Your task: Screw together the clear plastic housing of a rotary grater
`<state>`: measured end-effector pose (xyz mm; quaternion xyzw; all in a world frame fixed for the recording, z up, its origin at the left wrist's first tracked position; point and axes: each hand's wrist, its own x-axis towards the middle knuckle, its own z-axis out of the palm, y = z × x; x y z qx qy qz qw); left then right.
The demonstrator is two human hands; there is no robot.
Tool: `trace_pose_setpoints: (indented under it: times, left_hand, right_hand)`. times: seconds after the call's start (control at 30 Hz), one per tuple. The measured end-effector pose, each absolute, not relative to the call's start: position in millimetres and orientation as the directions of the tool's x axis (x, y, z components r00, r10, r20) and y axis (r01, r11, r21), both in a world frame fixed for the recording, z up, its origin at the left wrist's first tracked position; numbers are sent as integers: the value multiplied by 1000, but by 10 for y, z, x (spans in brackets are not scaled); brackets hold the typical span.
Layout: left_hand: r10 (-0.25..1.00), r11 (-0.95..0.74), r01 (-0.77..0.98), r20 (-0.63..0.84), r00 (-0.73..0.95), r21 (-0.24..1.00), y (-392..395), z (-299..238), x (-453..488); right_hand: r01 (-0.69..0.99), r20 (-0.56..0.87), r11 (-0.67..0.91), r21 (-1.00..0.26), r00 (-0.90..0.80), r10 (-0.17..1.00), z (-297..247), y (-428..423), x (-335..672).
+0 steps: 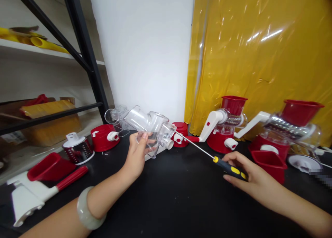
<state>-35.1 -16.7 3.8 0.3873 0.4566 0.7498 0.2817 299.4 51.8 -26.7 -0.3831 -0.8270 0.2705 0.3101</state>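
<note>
My left hand (138, 149) is closed around a clear plastic grater body (155, 122), held tilted above the black table. Between the thumb and fingers of my right hand (249, 172) is the dark blue and yellow handle of a screwdriver (228, 167). Its long metal shaft points up and left, with the tip at the clear body's right end, near a small white knob; whether it sits on a screw is too small to tell. Behind the clear body stands a red base (181, 132) with a white knob.
Assembled red rotary graters (225, 127) stand at the right beside a red hopper (269, 163). On the left are another red base (103, 137), a grater drum (78, 148), a red hopper (52, 165) and a white crank (28, 196). A shelf rack (85, 44) borders the table (178, 203).
</note>
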Motion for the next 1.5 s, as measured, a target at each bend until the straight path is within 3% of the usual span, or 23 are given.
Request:
trace_pose_setpoints:
  times: [0.1,0.27,0.33,0.63,0.83,1.13,1.33,1.5]
  left_hand:
    - [780,-425,-70,326,-534,902,-173,30,-345]
    - [778,-415,-62,319,-541,908,-174,23,-339]
    - [779,-415,-55,323,-538,908,-167,13,-347]
    - [792,-411,-68,319,-521,909,-179,3,-341]
    - [789,-412,-58,324,-522,910,-161,-3,-365]
    - [805,-401,-68,316,-501,913,-189,19,-331]
    - [800,-396,-62,311,-514,916,-197,31,-317]
    - [796,-408,-63,321,-513,911,-168,14,-349]
  right_hand:
    - [487,348,566,-666,-469,812,-285,540,2987]
    - [443,112,427,-788,-579,808,-161,471,2999]
    - [437,86,423,-794,-608,789,-124,444,3000]
    - [390,286,508,-768,-501,817,-241,485,2995]
    - [383,33,336,-860,-616,787,-158,424,3003]
    - [418,282,518,-746,-507,815,-240,469,2958]
    - [418,124,407,-812,-559,820,-203,452,3003]
    - [432,215,469,-770,-516,829,-226,454,3009]
